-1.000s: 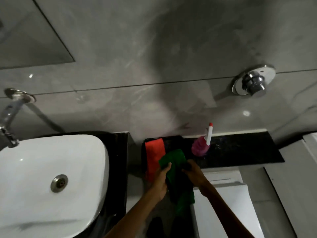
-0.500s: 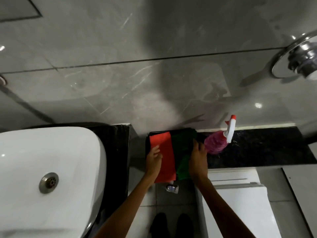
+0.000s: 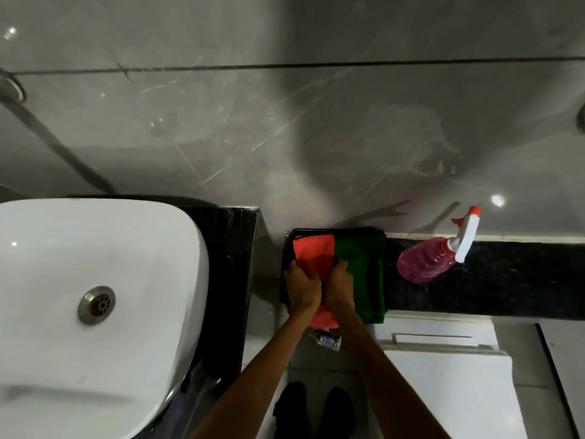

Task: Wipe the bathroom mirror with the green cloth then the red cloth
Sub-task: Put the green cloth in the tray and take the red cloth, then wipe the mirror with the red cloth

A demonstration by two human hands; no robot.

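Both hands meet on the soft, folded red cloth [image 3: 313,258], which lies in a shallow black tray [image 3: 286,248] on the left end of a dark speckled stone worktop [image 3: 506,280]; the left hand [image 3: 300,288] and right hand [image 3: 340,285] each have a grip closed on its near half. The green cloth [image 3: 367,274], folded and matte, lies touching the red cloth's right edge. A pink translucent spray bottle [image 3: 424,263] leans further right, and a glossy white rounded basin [image 3: 95,312] sits well to the left.

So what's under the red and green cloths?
A black tray: its dark rim peeks out around the red cloth and the green cloth. The cloths and both hands cover its middle, so anything else there is hidden.
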